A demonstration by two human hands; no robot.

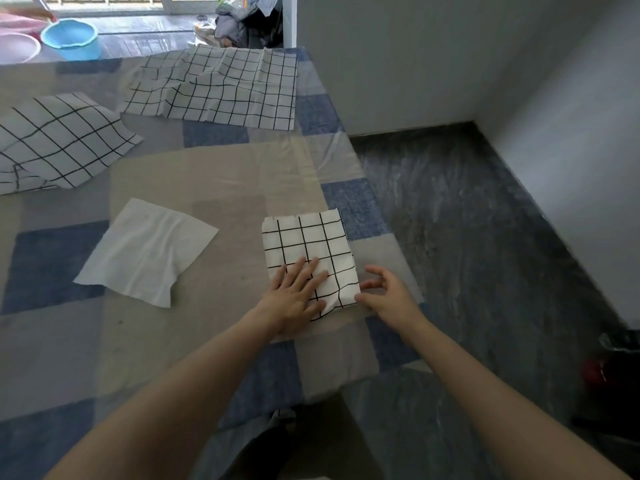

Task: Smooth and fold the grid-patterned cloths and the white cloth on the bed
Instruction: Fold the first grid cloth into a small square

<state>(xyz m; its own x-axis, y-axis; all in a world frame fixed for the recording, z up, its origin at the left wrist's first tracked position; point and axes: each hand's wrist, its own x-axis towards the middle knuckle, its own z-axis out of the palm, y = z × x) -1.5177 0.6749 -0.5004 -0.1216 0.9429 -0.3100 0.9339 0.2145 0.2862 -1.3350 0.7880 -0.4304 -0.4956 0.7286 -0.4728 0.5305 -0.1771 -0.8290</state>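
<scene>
Folded grid cloth: the folded grid cloth lies as a small square near the right edge of the bed, its near corner under the hands.
Left hand: the left hand lies flat on the cloth's near left part, fingers spread and palm down, pinching nothing.
Right hand: the right hand sits at the near right corner, fingers loosely curled and apart; the fingertips seem to touch the cloth's edge, but I cannot tell whether they nip it.
Step in hand: by my reading, pressing this fold flat and squaring its corner.
Doing it well: keep the flat palm as an anchor, and stroke outward from the middle toward the edges so that trapped air and the ripple at the near corner are pushed out, not inward. Line the layers by the black grid lines before pressing. Thin cloth slides on the bedcover, so press down more than sideways.
White cloth: the white cloth lies open and creased, well apart to the left.
Left to do: the left grid cloth is rumpled at the bed's left side, and the far grid cloth lies spread but wavy near the far edge; neither is folded.
</scene>
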